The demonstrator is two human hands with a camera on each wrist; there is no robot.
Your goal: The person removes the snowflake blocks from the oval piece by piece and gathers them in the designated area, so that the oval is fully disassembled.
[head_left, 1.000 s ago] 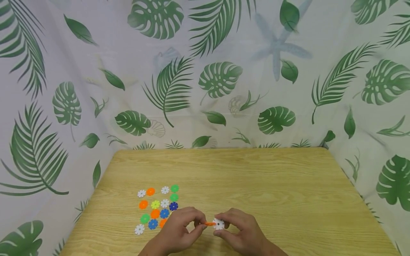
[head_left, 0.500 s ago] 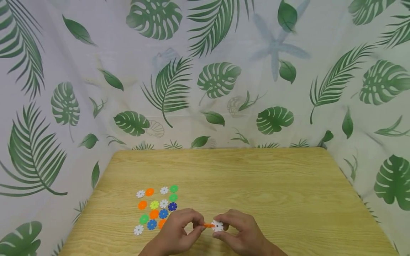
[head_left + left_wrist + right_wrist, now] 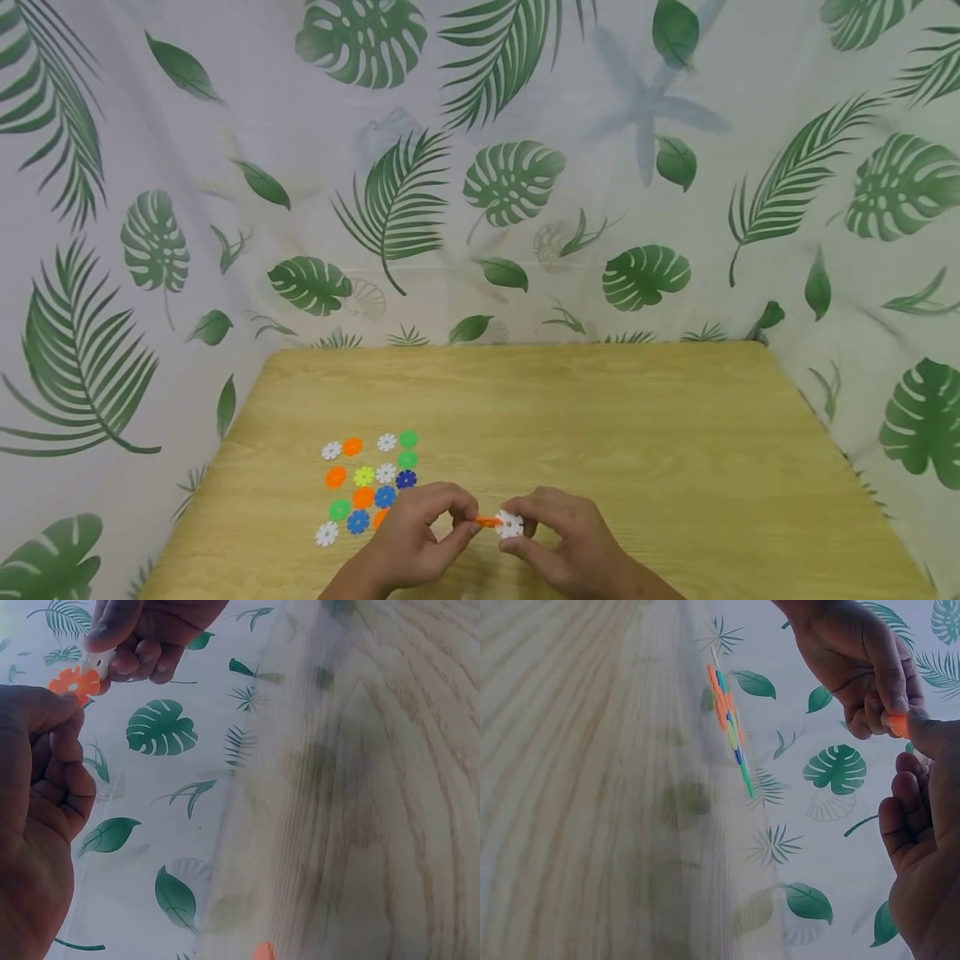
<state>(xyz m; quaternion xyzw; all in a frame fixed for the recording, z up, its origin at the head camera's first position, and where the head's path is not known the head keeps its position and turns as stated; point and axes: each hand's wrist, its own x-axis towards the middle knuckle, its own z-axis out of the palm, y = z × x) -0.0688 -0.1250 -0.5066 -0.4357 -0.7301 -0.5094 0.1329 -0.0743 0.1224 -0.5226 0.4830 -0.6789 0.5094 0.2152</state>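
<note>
Between thumb and forefinger, my left hand (image 3: pixel 418 533) pinches an orange notched disc (image 3: pixel 73 684), seen nearly edge-on in the head view. A white notched disc (image 3: pixel 510 524) faces up toward the head camera, pinched at its right side by my right hand (image 3: pixel 566 537). The two discs meet at their edges, roughly crosswise; how deep the notches interlock is too small to tell. Both hands are above the near part of the table. In the right wrist view only a bit of the orange disc (image 3: pixel 898 725) shows, and the white one is hidden by fingers.
Left of my left hand, several loose notched discs lie flat in rough rows, among them a yellow disc (image 3: pixel 363 476), a dark blue disc (image 3: pixel 406 479) and a green disc (image 3: pixel 340 509). My left hand partly covers an orange one. A leaf-print cloth (image 3: pixel 570 275) hangs behind the wooden table (image 3: pixel 637 417).
Both hands keep their grip on the joined discs and have barely moved. The whole head view has shifted slightly.
</note>
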